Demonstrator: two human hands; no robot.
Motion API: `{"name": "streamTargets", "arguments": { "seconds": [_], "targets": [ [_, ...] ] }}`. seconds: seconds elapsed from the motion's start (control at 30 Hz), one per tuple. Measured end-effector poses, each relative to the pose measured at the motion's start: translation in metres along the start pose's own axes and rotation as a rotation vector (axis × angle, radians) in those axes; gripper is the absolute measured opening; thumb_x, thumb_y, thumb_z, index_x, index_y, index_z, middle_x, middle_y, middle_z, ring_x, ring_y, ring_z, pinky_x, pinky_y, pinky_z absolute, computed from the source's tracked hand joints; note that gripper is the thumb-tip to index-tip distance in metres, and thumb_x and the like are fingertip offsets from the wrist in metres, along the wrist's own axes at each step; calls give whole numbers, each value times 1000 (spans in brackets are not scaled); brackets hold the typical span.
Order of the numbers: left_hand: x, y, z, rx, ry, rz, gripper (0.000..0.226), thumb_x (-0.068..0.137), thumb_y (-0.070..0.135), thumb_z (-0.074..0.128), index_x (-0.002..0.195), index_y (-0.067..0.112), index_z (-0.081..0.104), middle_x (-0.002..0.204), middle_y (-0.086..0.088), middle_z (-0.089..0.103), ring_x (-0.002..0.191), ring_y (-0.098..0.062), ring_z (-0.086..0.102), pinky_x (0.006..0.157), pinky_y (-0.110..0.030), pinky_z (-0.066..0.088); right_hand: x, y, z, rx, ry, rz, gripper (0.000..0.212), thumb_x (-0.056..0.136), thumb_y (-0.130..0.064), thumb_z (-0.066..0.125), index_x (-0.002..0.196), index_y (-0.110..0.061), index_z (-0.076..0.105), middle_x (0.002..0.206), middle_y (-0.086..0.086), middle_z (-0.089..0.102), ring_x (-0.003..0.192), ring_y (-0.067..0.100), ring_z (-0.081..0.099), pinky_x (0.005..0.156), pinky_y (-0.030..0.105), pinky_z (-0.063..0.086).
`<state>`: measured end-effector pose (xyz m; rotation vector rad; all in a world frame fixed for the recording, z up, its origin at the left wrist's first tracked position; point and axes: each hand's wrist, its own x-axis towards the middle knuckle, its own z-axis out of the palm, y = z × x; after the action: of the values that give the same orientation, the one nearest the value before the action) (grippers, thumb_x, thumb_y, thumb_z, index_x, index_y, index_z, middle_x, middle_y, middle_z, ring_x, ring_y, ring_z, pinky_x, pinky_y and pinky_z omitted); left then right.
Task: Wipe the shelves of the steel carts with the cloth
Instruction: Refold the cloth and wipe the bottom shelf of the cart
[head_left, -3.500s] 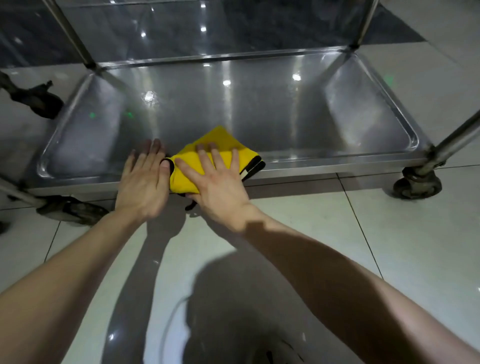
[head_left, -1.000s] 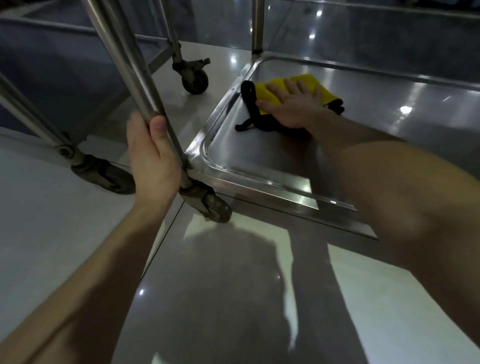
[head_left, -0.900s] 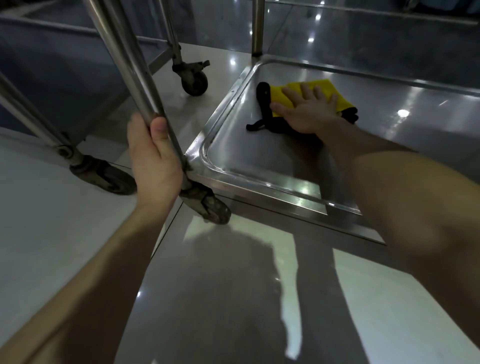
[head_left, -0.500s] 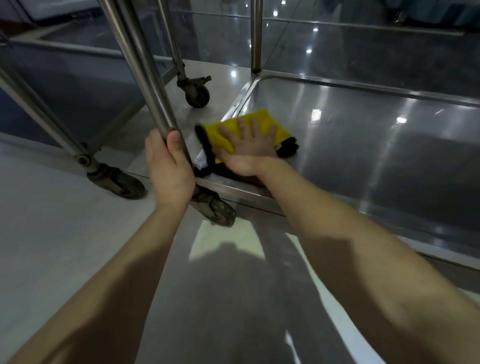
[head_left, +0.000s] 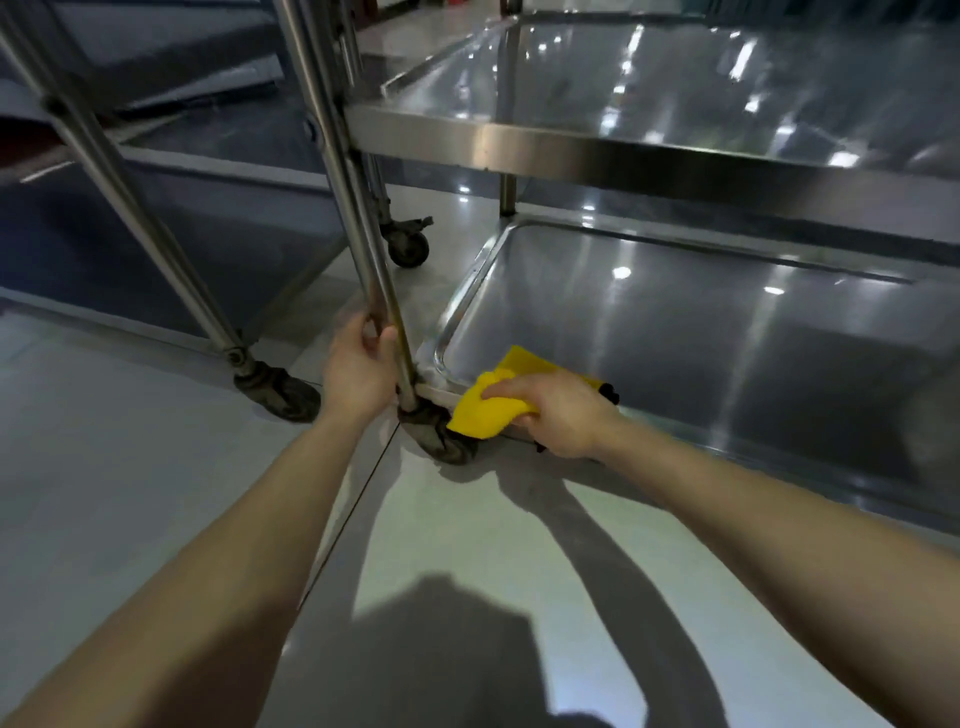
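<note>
1. The yellow cloth (head_left: 488, 408) is gripped by the right hand (head_left: 558, 413), whose fingers are curled closed over it, and it is draped over the near front rim of the bottom shelf (head_left: 675, 322), at the shelf's left corner.
2. The corner post (head_left: 358, 249) of the steel cart is clasped by the left hand (head_left: 358, 371), wrapped shut around the tube just above the shelf.
3. The step in hand is judged to be the wiping of the front lip. It would be done well if the cloth were kept folded over the rim, so that top and outer face are cleaned in one pass (the cart being steadied by the hold on the post).
4. Firm, even pressure is advised along the raised bead of the tray, where grime is likely to be lodged; a run from the corner toward the right would cover the lip.
5. The caster (head_left: 441, 436) sits directly below the cloth, touching or nearly so; the fabric should be kept clear of the dirty wheel.
6. Headroom is limited by the middle shelf (head_left: 649, 93) above, so reaches into the tray must be kept low.
7. Open floor (head_left: 467, 545) lies in front, and a second cart (head_left: 130, 171) stands close on the left, with only a narrow gap between the two.
</note>
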<state>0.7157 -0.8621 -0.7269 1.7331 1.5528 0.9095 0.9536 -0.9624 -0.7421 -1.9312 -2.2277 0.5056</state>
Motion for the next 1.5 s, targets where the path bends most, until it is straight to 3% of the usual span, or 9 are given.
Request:
{"name": "streamTargets", "arguments": {
  "seconds": [0.2,0.37,0.53,0.63,0.77,0.87,1.13,1.3,1.5],
  "targets": [
    [-14,-1,-83,205,-483,39,64,92,-8,64,148,23,58,136,1,63,136,-21,58,101,-30,47,-15,-63,-85,623,-79,128,41,95,-24,82,129,-42,69,116,-17,73,103,-4,68,92,27,51],
    [-33,16,-163,-311,-853,-33,71,84,37,88,150,38,61,154,9,62,145,-13,55,122,-45,39,-13,-140,-129,1291,-301,30,37,95,-20,78,131,-26,71,122,8,75,112,29,74,89,37,62],
    [-63,14,-204,-665,-633,-172,59,83,38,85,137,18,74,144,-16,69,133,-38,66,114,-53,49,-8,-183,-121,1643,-262,31,34,96,-19,69,130,-20,76,131,11,76,119,33,73,95,39,61],
    [-59,22,-210,-560,-370,-260,63,62,47,92,115,14,81,121,-17,78,112,-34,76,101,-52,57,-6,-189,-96,1689,-148,126,32,88,-40,74,109,-18,84,109,4,80,109,29,73,89,34,60],
    [-52,27,-206,-709,-266,-406,61,68,37,95,123,16,78,118,-10,81,106,-30,80,92,-49,62,-8,-190,-85,1634,-172,271,59,94,-51,75,140,-16,69,130,9,77,120,30,74,106,46,57],
    [-52,17,-204,-949,-338,-428,61,81,24,87,138,9,69,132,-13,76,119,-32,76,99,-51,61,-4,-189,-75,1451,-26,400,30,96,-21,78,126,-15,72,106,7,82,88,23,81,67,32,62],
    [-69,32,-206,142,48,129,42,106,30,67,136,37,39,105,-7,73,90,-31,70,78,-46,57,-4,-197,-60,1236,65,463,21,102,-22,73,121,-30,74,114,-7,82,100,17,80,89,40,65],
    [-120,23,-228,219,-32,80,32,111,27,57,125,34,28,80,3,58,56,-22,55,50,-34,42,-42,-201,-60,1147,-65,435,24,107,-18,64,128,-24,73,121,-3,81,107,17,78,91,33,65],
    [-176,22,-240,198,-106,-250,17,101,15,66,109,29,62,82,10,55,68,-18,52,64,-35,38,-85,-248,-62,980,-83,621,15,108,-16,64,119,-20,74,110,1,80,104,27,75,93,47,62]
  ]
}}
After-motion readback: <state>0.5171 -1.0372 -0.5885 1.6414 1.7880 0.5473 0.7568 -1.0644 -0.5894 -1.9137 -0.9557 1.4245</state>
